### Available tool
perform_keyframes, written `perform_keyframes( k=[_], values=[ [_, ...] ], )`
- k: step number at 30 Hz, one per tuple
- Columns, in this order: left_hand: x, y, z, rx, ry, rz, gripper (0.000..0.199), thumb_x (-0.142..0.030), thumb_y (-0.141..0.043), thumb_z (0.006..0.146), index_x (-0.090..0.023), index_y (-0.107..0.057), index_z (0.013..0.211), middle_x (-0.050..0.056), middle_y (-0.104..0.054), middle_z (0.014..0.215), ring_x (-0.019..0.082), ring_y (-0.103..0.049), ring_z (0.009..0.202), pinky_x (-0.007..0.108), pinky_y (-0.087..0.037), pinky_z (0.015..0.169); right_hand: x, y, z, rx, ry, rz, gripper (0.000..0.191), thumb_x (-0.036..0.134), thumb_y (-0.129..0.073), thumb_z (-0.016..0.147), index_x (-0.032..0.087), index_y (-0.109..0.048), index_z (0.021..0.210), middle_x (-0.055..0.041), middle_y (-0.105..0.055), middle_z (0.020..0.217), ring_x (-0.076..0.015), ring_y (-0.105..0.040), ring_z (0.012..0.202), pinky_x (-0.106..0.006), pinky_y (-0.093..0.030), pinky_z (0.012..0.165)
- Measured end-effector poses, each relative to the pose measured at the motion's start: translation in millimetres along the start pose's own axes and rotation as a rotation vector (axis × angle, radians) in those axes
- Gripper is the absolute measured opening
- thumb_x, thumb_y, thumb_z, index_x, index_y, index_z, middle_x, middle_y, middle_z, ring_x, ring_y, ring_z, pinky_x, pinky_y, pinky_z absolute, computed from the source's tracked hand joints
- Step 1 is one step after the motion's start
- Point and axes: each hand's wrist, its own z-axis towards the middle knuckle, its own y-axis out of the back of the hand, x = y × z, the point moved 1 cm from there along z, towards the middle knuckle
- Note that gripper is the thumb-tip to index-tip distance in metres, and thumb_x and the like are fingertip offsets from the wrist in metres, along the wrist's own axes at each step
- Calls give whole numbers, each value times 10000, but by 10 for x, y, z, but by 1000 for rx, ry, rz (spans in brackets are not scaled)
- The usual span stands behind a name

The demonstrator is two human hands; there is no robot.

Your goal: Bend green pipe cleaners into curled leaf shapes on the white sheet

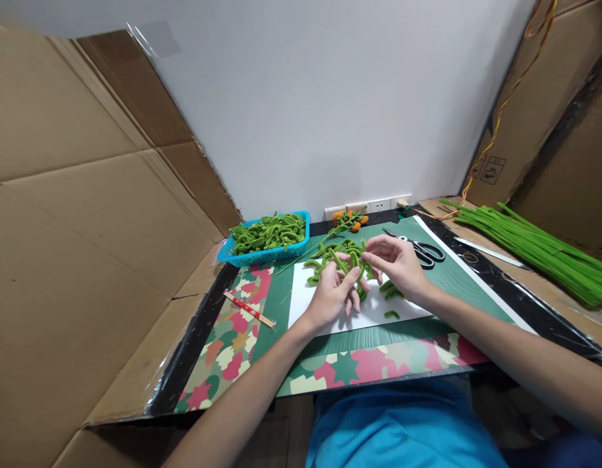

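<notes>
Left hand point(333, 292) comes up from lower left, forearm slanting inward, wrist low over the near edge of the paper. Palm half turned up, fingers curled and spread at the tips, thumb bent across: closed on several fuzzy green pieces point(340, 262) that stick out between the fingers. Right hand point(397, 263) reaches in from the right, forearm long and slanting, wrist bent, back of hand upward. Its thumb and forefinger are pinched together on the same green pieces, remaining fingers loosely bent; exact contact at the tips is small and partly hidden. Hands sit close to each other, held pieces between them, above the white paper point(305, 296).

Loose pile point(347, 245) of similar curved bits lies just behind the hands, more bits below the right hand, one short bit point(391, 314) alone nearer the front. Black-handled scissors point(430, 255) lie open right of the right hand. Blue basket point(262, 255), heaped with green bits, stands behind left. Orange flowers point(355, 225) on a green stem lie beyond the pile, near the wall. Red-wrapped chopsticks point(249, 308) rest left on the patterned border of the green mat point(459, 286). Bundle of long green stems point(535, 250) at far right, on cardboard, metal strip point(491, 252) beside it.
</notes>
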Motion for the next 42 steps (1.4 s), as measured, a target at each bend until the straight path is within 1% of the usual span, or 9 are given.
perform_keyframes(
  k=[4, 7, 11, 17, 23, 27, 32, 38, 42],
  values=[
    [8, 10, -7, -24, -18, 34, 469, -598, -645, 959, -230, -414, 1135, -47, -691, 709, 97, -580, 359, 156, -343, 321, 5, 21, -22, 49, 54, -168, 251, 427, -764, 898, 202, -720, 1002, 5, -659, 672, -125, -572, 475, -250, -474, 426],
    [-5, 22, -14, -42, -33, 58, 428, -592, -612, 984, -230, -425, 1117, -64, -658, 642, 88, -537, 339, 152, -320, 324, -13, 32, -10, 104, 48, -187, 230, 406, -733, 912, 188, -756, 982, -19, -702, 739, -117, -572, 476, -250, -473, 431],
    [-33, 10, -24, -61, -30, 39, 420, -602, -595, 989, -233, -425, 1094, -70, -638, 612, 83, -503, 327, 154, -302, 323, -2, 32, 4, 143, 40, -173, 237, 395, -727, 918, 176, -781, 988, -21, -691, 728, -120, -563, 497, -254, -470, 450],
    [-62, -27, -37, -71, -37, 8, 423, -609, -606, 976, -237, -420, 1056, -76, -623, 593, 84, -487, 327, 159, -303, 326, 28, 7, -7, 140, 36, -170, 238, 392, -729, 910, 173, -779, 989, -21, -689, 733, -119, -563, 497, -251, -473, 447],
    [-1, -3, -22, -59, -28, 13, 407, -602, -590, 984, -237, -432, 1069, -71, -630, 608, 85, -491, 324, 158, -287, 316, 24, 4, -14, 125, 29, -183, 247, 409, -729, 909, 175, -774, 975, -26, -698, 741, -117, -549, 469, -251, -475, 395],
    [48, 23, -4, -26, -13, 54, 419, -598, -608, 977, -239, -422, 1084, -72, -637, 619, 94, -508, 318, 160, -306, 305, 24, 3, -14, 124, 48, -181, 226, 388, -730, 921, 172, -754, 984, -28, -707, 763, -116, -577, 486, -249, -482, 433],
    [50, 23, 10, -2, -24, 84, 404, -588, -603, 989, -233, -423, 1060, -68, -642, 639, 83, -509, 317, 153, -314, 304, 39, -3, -31, 96, 95, -208, 253, 403, -743, 929, 184, -733, 1055, -51, -738, 862, -120, -608, 551, -254, -515, 493],
    [9, 7, 23, -56, -50, 2, 431, -591, -639, 969, -236, -427, 1090, -84, -618, 610, 79, -483, 304, 151, -307, 294, 42, -6, -21, 103, 72, -58, 299, 415, -761, 928, 188, -732, 1120, -44, -732, 864, -148, -670, 650, -283, -612, 575],
    [-27, 16, 16, -94, -59, -41, 445, -615, -637, 962, -245, -412, 1063, -86, -628, 646, 84, -516, 316, 151, -335, 289, 52, -5, 22, 109, 30, 19, 308, 435, -842, 850, 174, -757, 989, -34, -739, 793, -148, -677, 609, -277, -607, 555]
  ],
)
